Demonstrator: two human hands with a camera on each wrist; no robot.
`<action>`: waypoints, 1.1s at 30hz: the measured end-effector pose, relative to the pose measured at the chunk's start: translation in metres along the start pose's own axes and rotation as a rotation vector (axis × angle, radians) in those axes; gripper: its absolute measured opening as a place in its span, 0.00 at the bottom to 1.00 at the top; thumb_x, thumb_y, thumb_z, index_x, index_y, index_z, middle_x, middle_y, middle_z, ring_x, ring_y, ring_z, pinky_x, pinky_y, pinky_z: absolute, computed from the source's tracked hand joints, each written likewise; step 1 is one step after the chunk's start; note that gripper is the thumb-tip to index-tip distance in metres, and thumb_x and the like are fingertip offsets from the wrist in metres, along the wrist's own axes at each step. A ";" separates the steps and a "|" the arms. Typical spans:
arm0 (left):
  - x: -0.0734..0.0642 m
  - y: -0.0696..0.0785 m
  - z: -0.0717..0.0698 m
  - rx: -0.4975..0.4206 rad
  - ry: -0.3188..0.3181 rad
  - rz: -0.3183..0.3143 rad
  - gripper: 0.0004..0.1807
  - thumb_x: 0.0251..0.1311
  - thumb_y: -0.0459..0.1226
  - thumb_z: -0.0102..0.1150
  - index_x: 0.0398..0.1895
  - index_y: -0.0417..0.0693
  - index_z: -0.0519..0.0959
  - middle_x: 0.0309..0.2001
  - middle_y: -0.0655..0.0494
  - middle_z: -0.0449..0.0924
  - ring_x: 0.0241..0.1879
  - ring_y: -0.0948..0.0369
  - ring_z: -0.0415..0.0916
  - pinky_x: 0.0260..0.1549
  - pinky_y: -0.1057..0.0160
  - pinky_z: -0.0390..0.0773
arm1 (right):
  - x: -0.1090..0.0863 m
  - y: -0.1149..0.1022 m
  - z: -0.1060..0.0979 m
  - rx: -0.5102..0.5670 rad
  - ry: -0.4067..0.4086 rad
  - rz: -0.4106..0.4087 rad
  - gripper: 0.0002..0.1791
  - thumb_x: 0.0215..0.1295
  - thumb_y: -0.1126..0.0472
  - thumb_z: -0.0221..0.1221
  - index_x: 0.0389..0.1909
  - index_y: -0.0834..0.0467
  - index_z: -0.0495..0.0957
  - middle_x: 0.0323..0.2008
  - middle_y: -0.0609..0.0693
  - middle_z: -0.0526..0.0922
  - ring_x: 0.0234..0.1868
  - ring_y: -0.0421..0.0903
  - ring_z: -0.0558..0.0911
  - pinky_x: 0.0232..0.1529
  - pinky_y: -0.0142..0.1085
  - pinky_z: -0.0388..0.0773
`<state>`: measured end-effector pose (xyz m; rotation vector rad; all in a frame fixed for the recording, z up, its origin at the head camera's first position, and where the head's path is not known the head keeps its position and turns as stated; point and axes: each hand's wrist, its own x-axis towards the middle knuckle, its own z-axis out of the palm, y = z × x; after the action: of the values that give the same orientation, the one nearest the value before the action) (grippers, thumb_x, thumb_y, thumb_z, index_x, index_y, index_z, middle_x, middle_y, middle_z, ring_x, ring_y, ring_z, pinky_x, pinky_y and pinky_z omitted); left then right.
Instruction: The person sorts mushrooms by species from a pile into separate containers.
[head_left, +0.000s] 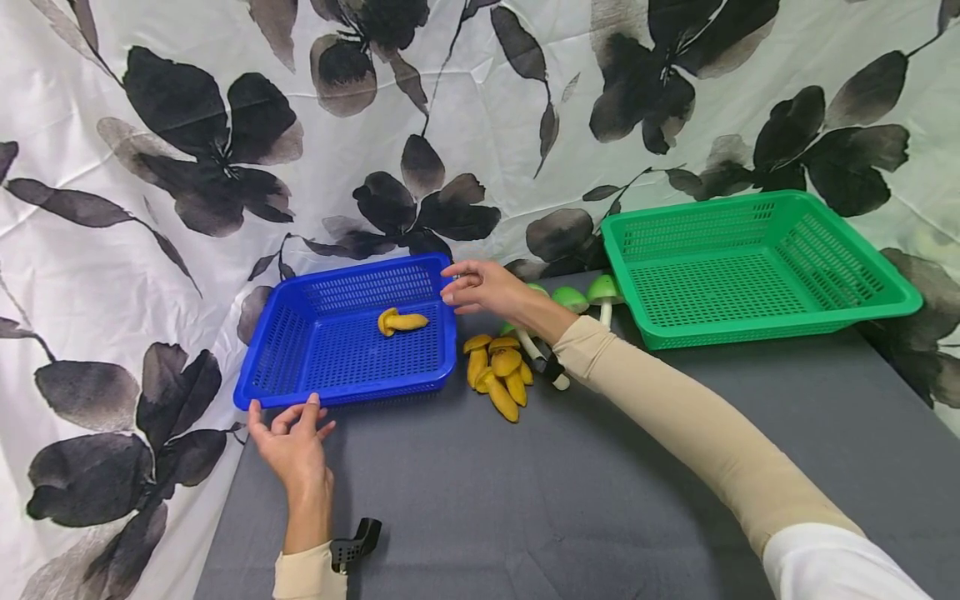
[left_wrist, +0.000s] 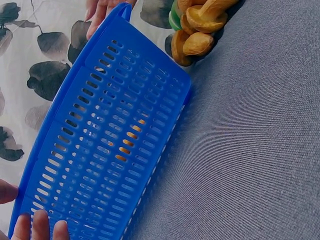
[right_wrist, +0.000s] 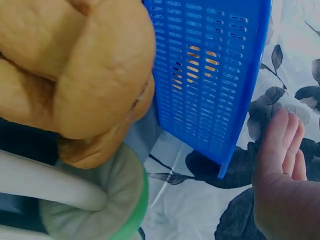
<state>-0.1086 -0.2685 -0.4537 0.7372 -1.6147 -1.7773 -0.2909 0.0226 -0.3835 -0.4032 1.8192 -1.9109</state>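
A blue plastic basket (head_left: 348,392) stands at the left of the grey table, with a yellow mushroom (head_left: 405,322) lying inside it. My left hand (head_left: 292,437) is at the basket's front left corner, its thumb and fingertips spread right at the rim. In the left wrist view its fingertips (left_wrist: 41,225) overlap the slotted outer wall. Beyond the basket's back right corner, my right hand (head_left: 487,287) extends its fingers; the right wrist view shows a gap between this hand (right_wrist: 285,185) and the rim. Neither palm holds anything.
Several yellow mushrooms (head_left: 504,363) lie heaped just right of the blue basket. Behind them are green-capped mushrooms (head_left: 603,290) with white stems, partly hidden by my right arm. A green basket (head_left: 750,329) stands at the back right, against a flower-patterned cloth (head_left: 465,75).
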 end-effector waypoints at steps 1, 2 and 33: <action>0.000 0.000 0.000 -0.002 0.000 0.002 0.52 0.60 0.39 0.72 0.81 0.59 0.47 0.44 0.51 0.74 0.35 0.59 0.83 0.29 0.63 0.88 | -0.003 0.001 -0.001 -0.004 0.002 -0.002 0.25 0.71 0.68 0.62 0.67 0.60 0.70 0.54 0.63 0.81 0.59 0.59 0.81 0.62 0.53 0.78; -0.001 -0.001 0.000 -0.003 0.000 0.004 0.52 0.60 0.39 0.72 0.81 0.59 0.47 0.44 0.51 0.74 0.35 0.59 0.83 0.29 0.63 0.88 | -0.005 0.002 -0.003 -0.010 0.004 -0.006 0.26 0.71 0.67 0.62 0.68 0.61 0.70 0.55 0.64 0.81 0.58 0.58 0.82 0.63 0.54 0.78; 0.002 -0.001 -0.001 -0.029 -0.001 -0.015 0.53 0.59 0.39 0.73 0.81 0.59 0.48 0.43 0.51 0.74 0.33 0.61 0.83 0.28 0.64 0.87 | -0.066 0.045 -0.037 -0.091 -0.056 -0.008 0.30 0.66 0.71 0.65 0.68 0.59 0.71 0.61 0.60 0.79 0.65 0.57 0.76 0.58 0.39 0.81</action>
<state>-0.1093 -0.2708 -0.4544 0.7371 -1.5851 -1.8085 -0.2480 0.0875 -0.4242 -0.4908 1.8748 -1.8090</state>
